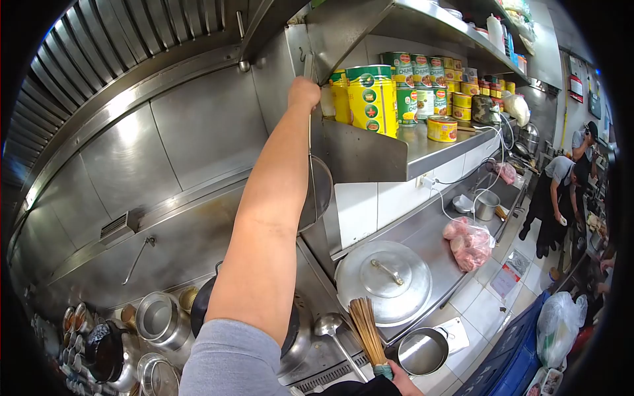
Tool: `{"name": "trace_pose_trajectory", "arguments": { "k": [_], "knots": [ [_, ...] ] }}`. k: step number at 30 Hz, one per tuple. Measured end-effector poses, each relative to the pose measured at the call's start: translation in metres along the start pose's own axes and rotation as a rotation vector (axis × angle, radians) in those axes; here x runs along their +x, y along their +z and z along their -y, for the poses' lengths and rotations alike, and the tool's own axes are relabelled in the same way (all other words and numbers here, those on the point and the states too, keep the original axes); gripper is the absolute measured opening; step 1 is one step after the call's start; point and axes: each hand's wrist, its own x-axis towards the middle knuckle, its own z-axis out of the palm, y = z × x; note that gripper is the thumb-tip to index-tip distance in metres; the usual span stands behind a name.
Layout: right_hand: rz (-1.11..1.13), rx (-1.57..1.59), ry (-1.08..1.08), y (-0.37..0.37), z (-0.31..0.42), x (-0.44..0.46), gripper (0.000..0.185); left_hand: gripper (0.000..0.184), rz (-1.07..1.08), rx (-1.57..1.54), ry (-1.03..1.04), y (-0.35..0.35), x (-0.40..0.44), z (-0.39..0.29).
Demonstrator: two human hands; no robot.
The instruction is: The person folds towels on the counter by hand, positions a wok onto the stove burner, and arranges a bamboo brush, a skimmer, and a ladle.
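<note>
My left hand (304,94) is raised high, closed around the long handle of a round-rimmed strainer (321,188). The strainer hangs down against the steel wall panel, by a hook; its mesh is partly hidden behind my forearm. Low in the view, my right hand (401,381) grips the bound end of a bamboo wok brush (365,325), bristles pointing up. Beside the brush, a ladle (329,325) lies on the stove edge. A wok (302,330) is partly covered by my left arm.
A large lidded pot (386,280) stands on the steel counter, with a saucepan (422,351) nearer me. Cans (371,99) crowd the shelf (366,155). Bagged raw meat (470,244) sits at the counter's edge. Metal pots (158,317) stand left; co-workers (561,188) stand far right.
</note>
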Motion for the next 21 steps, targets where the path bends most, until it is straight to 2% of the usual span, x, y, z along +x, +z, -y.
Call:
{"name": "trace_pose_trajectory", "arguments": {
  "k": [3, 4, 6, 7, 8, 9, 10, 11, 13, 14, 15, 17, 19, 20, 21],
  "knots": [
    [-0.025, -0.058, -0.074, -0.003, -0.012, -0.001, 0.091, 0.030, -0.005, -0.017, -0.109, 0.002, 0.001, -0.002],
    [-0.051, -0.167, -0.059, -0.008, -0.040, 0.006, 0.090, 0.029, -0.059, -0.049, -0.140, 0.006, -0.002, 0.004],
    [-0.050, -0.043, -0.066, -0.010, -0.025, -0.006, 0.088, 0.028, -0.107, -0.072, -0.186, 0.015, 0.000, 0.026],
    [-0.049, 0.082, -0.074, -0.008, -0.022, -0.013, 0.085, 0.028, -0.148, -0.065, -0.058, 0.019, 0.005, 0.040],
    [-0.147, -0.290, -0.343, -0.014, -0.048, -0.005, 0.080, 0.029, -0.187, -0.056, 0.065, 0.021, 0.004, 0.057],
    [-0.074, 0.089, -0.139, -0.016, -0.059, -0.006, 0.058, 0.032, -0.051, -0.255, -0.052, 0.012, -0.013, 0.052],
    [-0.069, 0.180, -0.097, -0.014, -0.047, -0.014, 0.057, 0.035, 0.075, -0.456, -0.180, -0.003, -0.033, 0.042],
    [-0.059, 0.264, -0.042, -0.013, -0.026, -0.019, 0.056, 0.038, 0.091, -0.310, -0.069, -0.015, -0.039, 0.052],
    [-0.097, 0.175, -0.037, -0.013, -0.016, -0.019, 0.054, 0.043, 0.074, -0.102, 0.183, -0.045, -0.063, 0.084],
    [-0.094, 0.160, -0.049, -0.015, -0.028, -0.014, 0.052, 0.045, 0.062, -0.159, 0.206, -0.065, -0.098, 0.094],
    [-0.090, 0.150, -0.069, -0.016, -0.037, -0.009, 0.051, 0.045, 0.063, -0.124, 0.131, -0.087, -0.142, 0.116],
    [-0.072, 0.152, -0.057, -0.007, -0.014, -0.006, 0.048, 0.046, 0.366, -0.125, 0.144, -0.146, -0.231, 0.148],
    [-0.091, 0.231, -0.028, 0.001, -0.022, 0.000, 0.048, 0.045, 0.526, -0.087, 0.029, -0.190, -0.315, 0.232],
    [-0.116, 0.237, -0.027, 0.009, -0.015, 0.002, 0.047, 0.050, 0.571, 0.057, -0.304, -0.215, -0.363, 0.274],
    [-0.092, 0.228, -0.016, 0.013, -0.018, 0.006, 0.047, 0.053, 0.531, 0.332, -0.385, -0.234, -0.417, 0.323]
  ]
}}
